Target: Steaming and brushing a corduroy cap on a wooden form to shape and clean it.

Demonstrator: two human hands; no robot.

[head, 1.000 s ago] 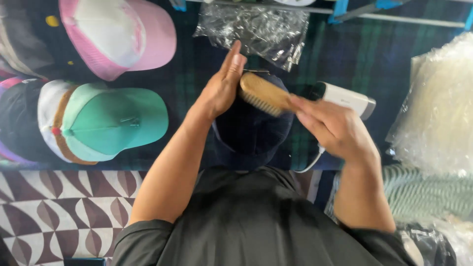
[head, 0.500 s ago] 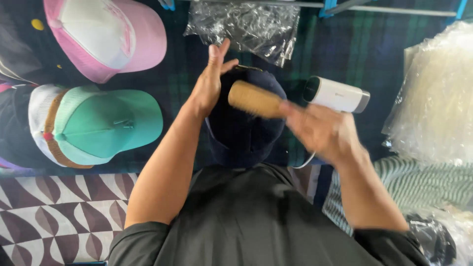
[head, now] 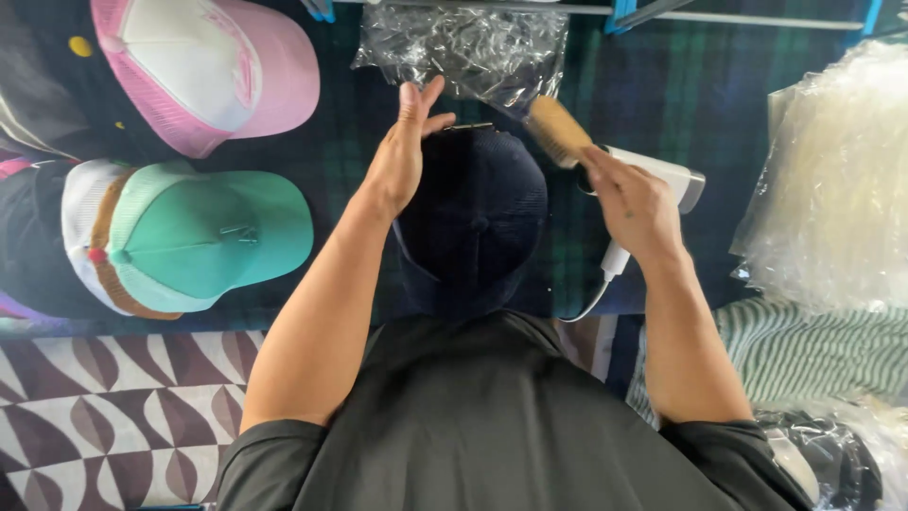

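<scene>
Left hand point(head: 402, 156) spread flat vs navy cap point(head: 473, 222); right hand point(head: 632, 203) grips wooden brush point(head: 560, 131) at cap's upper-right. Risk: brush snags crinkled plastic bag point(head: 463, 47) just beyond cap.

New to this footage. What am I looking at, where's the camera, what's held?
There is no machine here: it is a person's two bare hands, filmed by one camera worn on the head and looking straight down, so the dark shirt fills the bottom of the picture.

The left hand, fingers stretched flat, rests against the side of a dark navy cap in the middle. The right hand grips a wooden brush at the cap's upper right edge.

Everything lies on a dark plaid cloth. A white handheld device with a cord sits under the right hand. To the left are a pink and white cap and a green cap. A crinkled clear plastic bag lies at the top, with more plastic bags on the right.
</scene>
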